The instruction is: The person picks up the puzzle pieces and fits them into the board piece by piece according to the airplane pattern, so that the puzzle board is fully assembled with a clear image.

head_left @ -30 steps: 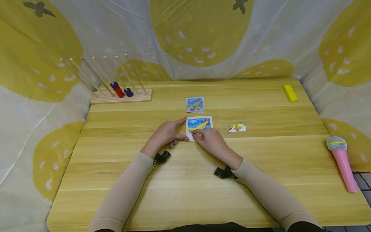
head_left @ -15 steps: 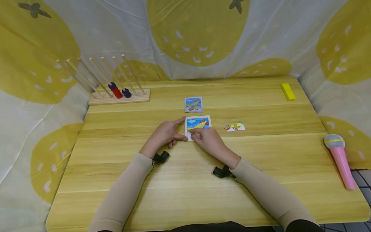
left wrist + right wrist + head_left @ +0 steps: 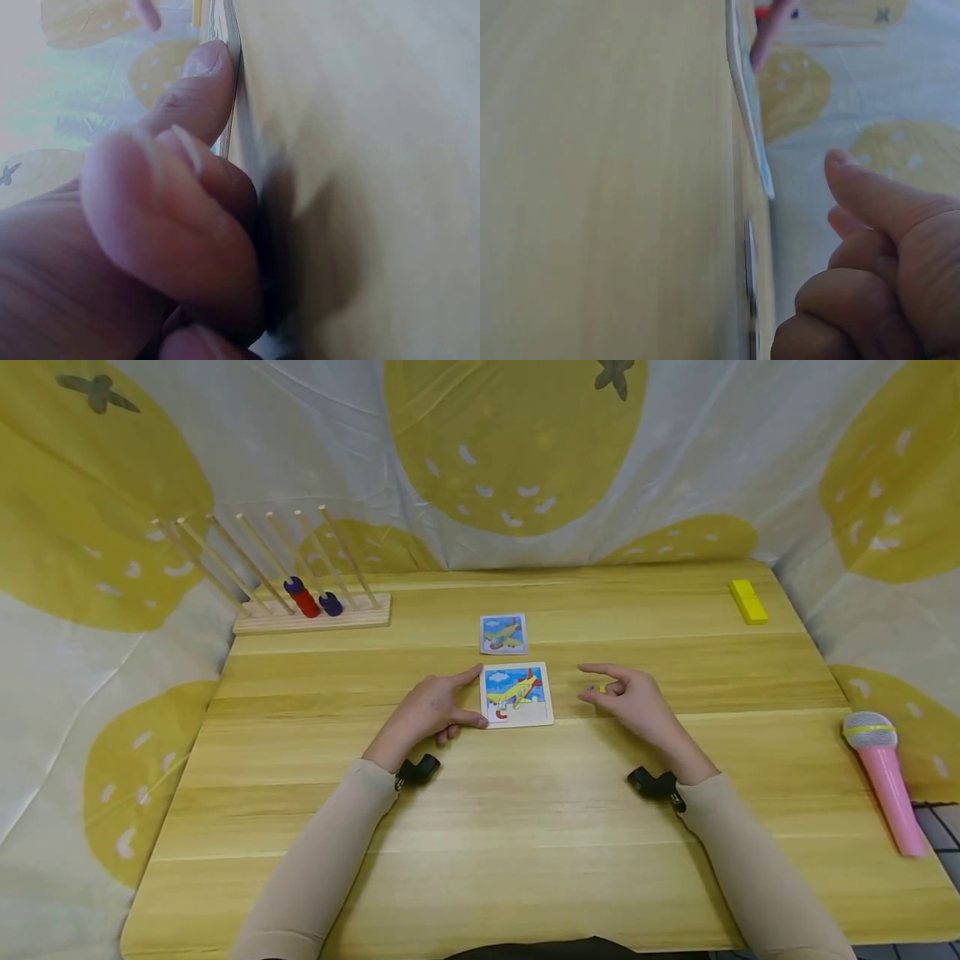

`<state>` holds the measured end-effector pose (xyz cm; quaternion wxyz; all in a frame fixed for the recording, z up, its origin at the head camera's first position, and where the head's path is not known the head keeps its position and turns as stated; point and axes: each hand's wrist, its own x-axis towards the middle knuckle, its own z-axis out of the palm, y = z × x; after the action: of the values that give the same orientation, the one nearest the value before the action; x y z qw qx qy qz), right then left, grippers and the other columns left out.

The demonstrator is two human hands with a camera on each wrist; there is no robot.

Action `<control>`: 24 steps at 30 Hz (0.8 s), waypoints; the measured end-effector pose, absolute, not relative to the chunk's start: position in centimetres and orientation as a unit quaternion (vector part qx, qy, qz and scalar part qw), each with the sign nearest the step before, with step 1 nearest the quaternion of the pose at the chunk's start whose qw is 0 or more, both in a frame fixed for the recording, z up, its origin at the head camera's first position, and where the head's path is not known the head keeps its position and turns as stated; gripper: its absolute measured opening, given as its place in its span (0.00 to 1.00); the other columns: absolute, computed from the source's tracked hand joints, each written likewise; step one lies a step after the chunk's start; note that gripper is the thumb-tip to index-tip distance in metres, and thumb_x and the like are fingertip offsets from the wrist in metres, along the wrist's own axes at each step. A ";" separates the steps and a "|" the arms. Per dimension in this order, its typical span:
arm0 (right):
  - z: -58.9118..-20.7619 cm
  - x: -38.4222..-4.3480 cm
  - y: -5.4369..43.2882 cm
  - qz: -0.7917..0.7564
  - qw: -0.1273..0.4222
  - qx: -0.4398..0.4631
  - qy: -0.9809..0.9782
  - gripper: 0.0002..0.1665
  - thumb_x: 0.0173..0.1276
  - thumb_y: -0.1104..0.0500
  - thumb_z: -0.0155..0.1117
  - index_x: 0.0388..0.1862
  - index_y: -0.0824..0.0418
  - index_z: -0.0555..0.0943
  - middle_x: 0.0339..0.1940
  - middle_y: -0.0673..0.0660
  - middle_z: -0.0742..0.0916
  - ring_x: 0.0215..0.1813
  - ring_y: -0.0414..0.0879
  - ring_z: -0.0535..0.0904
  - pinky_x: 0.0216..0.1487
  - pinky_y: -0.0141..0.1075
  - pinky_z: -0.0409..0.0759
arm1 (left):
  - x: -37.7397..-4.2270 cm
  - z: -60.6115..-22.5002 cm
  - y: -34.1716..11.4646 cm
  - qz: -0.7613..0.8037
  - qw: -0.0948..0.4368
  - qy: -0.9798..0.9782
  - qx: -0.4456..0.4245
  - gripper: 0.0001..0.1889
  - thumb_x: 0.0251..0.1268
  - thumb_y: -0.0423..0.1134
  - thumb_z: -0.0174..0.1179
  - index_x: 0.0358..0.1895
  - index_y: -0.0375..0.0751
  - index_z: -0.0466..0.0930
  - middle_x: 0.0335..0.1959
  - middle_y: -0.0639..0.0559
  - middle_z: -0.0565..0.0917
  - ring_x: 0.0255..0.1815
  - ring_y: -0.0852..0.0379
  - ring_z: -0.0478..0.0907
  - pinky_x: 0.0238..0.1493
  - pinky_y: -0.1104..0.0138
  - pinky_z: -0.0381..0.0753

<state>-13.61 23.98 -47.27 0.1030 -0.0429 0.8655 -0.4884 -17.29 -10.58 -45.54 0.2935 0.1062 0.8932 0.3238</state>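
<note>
A jigsaw puzzle board with an airplane picture lies mid-table, its lower part pale with a small red patch. My left hand rests at its left edge, index fingertip by the upper corner and thumb by the lower. In the left wrist view, the thumb touches the board's edge. To the right, my right hand hovers over loose puzzle pieces, mostly hiding them. Its thumb and index finger are apart, with nothing visibly held between them. The right wrist view shows the pieces edge-on, below the hand's thumb.
Behind the board lies a matching airplane picture card. A wooden peg rack with red and dark blue beads stands back left. Yellow blocks lie back right, and a pink toy microphone lies at the right edge.
My right hand has lifted off the puzzle board and moved right to the loose pieces, its thumb and index finger spreading apart. The left hand stays at the board's left edge.
</note>
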 end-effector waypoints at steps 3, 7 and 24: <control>-47.6 -13.5 26.2 -0.479 0.110 -0.022 0.871 0.32 0.69 0.44 0.77 0.70 0.50 0.84 0.12 0.43 0.66 0.17 0.36 0.54 0.20 0.33 0.56 | -17.3 -45.6 -10.6 0.325 0.294 0.893 0.105 0.53 0.59 0.55 0.78 0.86 0.67 0.56 0.12 0.51 0.79 0.11 0.56 0.75 0.19 0.63 0.82; -47.9 -13.3 27.7 -0.459 0.119 -0.006 0.880 0.32 0.69 0.43 0.77 0.69 0.51 0.84 0.13 0.43 0.67 0.18 0.36 0.55 0.22 0.33 0.59 | -17.3 -45.5 -10.6 0.326 0.294 0.892 0.105 0.53 0.59 0.55 0.78 0.86 0.67 0.56 0.12 0.52 0.79 0.11 0.57 0.76 0.19 0.63 0.82; -47.6 -13.4 27.1 -0.395 0.114 0.008 0.912 0.26 0.72 0.48 0.75 0.65 0.57 0.87 0.16 0.46 0.70 0.21 0.40 0.61 0.25 0.33 0.61 | -17.3 -45.5 -10.6 0.319 0.293 0.895 0.109 0.53 0.60 0.55 0.78 0.86 0.67 0.56 0.12 0.51 0.80 0.11 0.56 0.76 0.19 0.63 0.83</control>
<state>-13.39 27.12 -47.60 0.1137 0.0079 0.9116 -0.3950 -17.35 -10.63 -45.49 0.2931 0.1093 0.8946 0.3191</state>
